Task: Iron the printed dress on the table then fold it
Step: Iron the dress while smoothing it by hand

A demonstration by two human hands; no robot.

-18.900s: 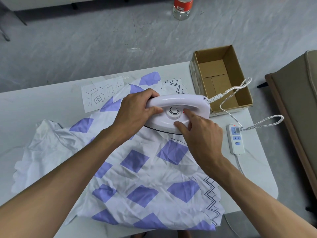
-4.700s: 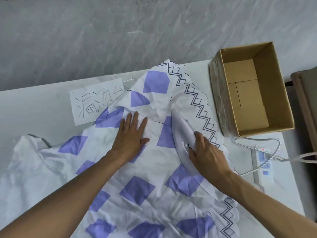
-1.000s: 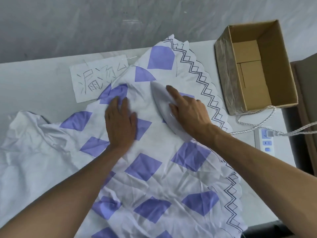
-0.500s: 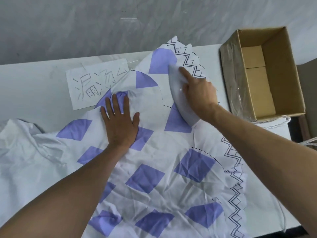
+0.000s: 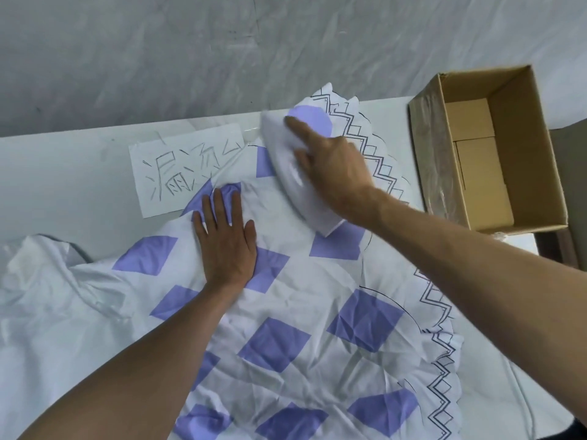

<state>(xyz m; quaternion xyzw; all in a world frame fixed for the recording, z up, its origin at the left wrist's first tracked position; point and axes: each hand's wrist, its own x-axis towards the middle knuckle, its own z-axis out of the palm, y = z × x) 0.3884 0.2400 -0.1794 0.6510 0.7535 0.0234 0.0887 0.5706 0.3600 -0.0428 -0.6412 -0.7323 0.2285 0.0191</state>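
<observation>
Pressing flat with straight fingers (image 5: 219, 204), the left hand (image 5: 227, 242) pins the soft, light dress (image 5: 295, 309) (it bunches easily); the right hand (image 5: 336, 176) grips the iron (image 5: 286, 169).

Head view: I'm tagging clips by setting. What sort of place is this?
Probably a makeshift workroom: a plain white table used for ironing, an open cardboard box, and a handwritten paper sign.

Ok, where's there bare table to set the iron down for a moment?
The widest bare table is far left, between the paper sign, the far edge and the crumpled dress. A narrower strip runs between the zigzag hem and the cardboard box. The middle is crowded: dress, left hand, right hand on the iron.
</observation>
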